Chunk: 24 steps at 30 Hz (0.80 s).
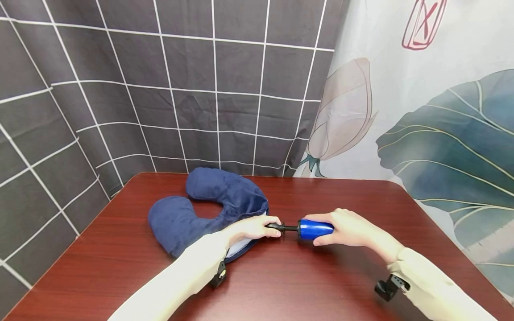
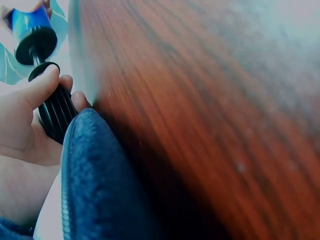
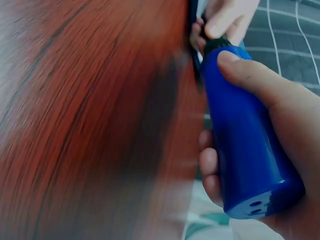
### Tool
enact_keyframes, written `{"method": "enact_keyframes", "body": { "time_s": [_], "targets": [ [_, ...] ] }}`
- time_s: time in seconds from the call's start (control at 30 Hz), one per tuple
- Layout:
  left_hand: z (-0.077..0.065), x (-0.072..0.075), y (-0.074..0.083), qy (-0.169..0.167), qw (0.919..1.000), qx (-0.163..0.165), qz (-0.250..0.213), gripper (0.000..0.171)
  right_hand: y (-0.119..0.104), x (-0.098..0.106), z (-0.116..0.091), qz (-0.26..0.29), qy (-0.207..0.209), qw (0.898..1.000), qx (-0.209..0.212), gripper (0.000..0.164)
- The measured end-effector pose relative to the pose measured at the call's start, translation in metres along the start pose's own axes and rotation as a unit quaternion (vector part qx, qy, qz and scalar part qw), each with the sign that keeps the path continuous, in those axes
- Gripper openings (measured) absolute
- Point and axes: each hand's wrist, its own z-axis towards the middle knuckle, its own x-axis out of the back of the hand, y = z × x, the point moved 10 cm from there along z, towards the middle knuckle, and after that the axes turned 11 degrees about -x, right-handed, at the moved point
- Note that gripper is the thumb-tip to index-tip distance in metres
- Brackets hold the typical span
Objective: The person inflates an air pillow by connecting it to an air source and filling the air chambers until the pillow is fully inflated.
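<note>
A small hand pump with a blue barrel (image 3: pixel 245 130) and a black ribbed handle (image 2: pixel 54 112) lies level between the two hands. My right hand (image 1: pixel 348 227) grips the blue barrel, thumb along its upper side. Fingers and thumb of my left hand (image 1: pixel 253 226) curl round the black handle; a short length of black rod (image 1: pixel 291 228) shows between handle and barrel. Under the left hand and wrist lies a navy U-shaped neck pillow (image 1: pixel 217 187), its opening toward the left. Its zipper (image 2: pixel 65 200) edge parts over a white inner piece (image 1: pixel 238 246), partly hidden by the left hand.
The reddish-brown wooden table (image 1: pixel 281 285) spreads under everything. Behind it hang a dark grey curtain (image 1: pixel 192 107) with white grid lines and, at the right, a white cloth (image 1: pixel 385 89) printed with a bud and leaves.
</note>
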Motion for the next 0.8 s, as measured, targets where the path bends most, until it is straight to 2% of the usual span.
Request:
{"method": "enact_keyframes", "body": {
  "time_s": [0.23, 0.43, 0.6, 0.8],
  "targets": [
    [0.0, 0.0, 0.001, -0.006, 1.0, -0.003, 0.005, 0.015, 0.032, 0.014, -0.029, 0.031, 0.0, 1.0, -0.002, 0.064],
    [0.001, -0.001, -0.001, -0.006, 1.0, -0.004, 0.005, 0.014, 0.046, 0.021, -0.043, 0.069, -0.011, 0.998, 0.002, 0.063],
    [0.001, 0.001, -0.001, -0.003, 0.9999, -0.008, 0.006, 0.014, 0.041, 0.018, -0.032, 0.105, -0.034, 0.994, -0.004, 0.062],
    [0.001, 0.002, 0.0, -0.002, 0.9999, -0.008, 0.007, 0.015, 0.02, 0.006, -0.004, 0.088, -0.044, 0.995, 0.012, 0.059]
  ]
}}
